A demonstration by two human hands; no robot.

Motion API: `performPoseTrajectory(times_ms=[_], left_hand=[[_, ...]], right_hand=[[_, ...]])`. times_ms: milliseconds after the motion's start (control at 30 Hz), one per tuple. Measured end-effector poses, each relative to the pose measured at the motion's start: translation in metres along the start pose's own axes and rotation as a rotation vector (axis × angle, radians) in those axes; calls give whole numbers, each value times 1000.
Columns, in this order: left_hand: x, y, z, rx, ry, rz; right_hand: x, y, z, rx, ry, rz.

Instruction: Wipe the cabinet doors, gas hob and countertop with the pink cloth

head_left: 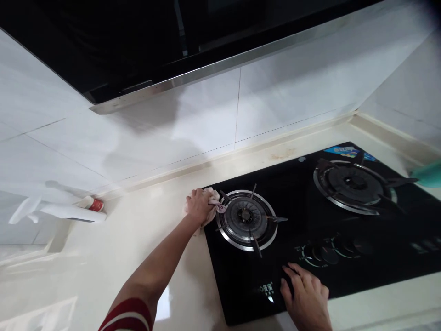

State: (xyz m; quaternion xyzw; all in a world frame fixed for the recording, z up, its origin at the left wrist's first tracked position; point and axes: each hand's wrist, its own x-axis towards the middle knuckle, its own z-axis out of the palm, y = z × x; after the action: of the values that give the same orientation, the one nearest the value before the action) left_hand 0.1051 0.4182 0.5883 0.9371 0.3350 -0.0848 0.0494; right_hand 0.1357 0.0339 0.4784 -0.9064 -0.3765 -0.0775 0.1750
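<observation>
My left hand (199,205) is closed on a pale, crumpled cloth (209,216) at the left edge of the black glass gas stove (237,285). Part of the cloth lies on the stove glass and part on the cream countertop (148,220). Just right of that hand is the left burner (246,216), with its steel ring and pan supports. My right hand (305,294) rests on the stove's front part with fingers slightly bent and apart, holding nothing. The control knobs (327,253) sit above and right of it.
A white spray bottle (69,211) and a small red-and-white container (93,203) stand by the wall at left. The right burner (354,186) has dark supports. A green object (429,174) shows at the right edge. A black range hood (138,41) overhangs the stove.
</observation>
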Motion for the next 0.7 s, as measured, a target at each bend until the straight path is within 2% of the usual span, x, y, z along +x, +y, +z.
performPoseTrajectory(times_ms=[167,333,500,700], left_hand=[[61,3,-12,38,-12,10],[110,34,-19,83,-91,209],[138,78,-24,102,-141,451],[153,117,-16,85,-109,538]], right_hand=[[2,-4,-3,4,10,-1],[0,-1,3,1,13,-3],[-5,3,10,-2,10,-1],[-6,3,8,-10,-12,-5]])
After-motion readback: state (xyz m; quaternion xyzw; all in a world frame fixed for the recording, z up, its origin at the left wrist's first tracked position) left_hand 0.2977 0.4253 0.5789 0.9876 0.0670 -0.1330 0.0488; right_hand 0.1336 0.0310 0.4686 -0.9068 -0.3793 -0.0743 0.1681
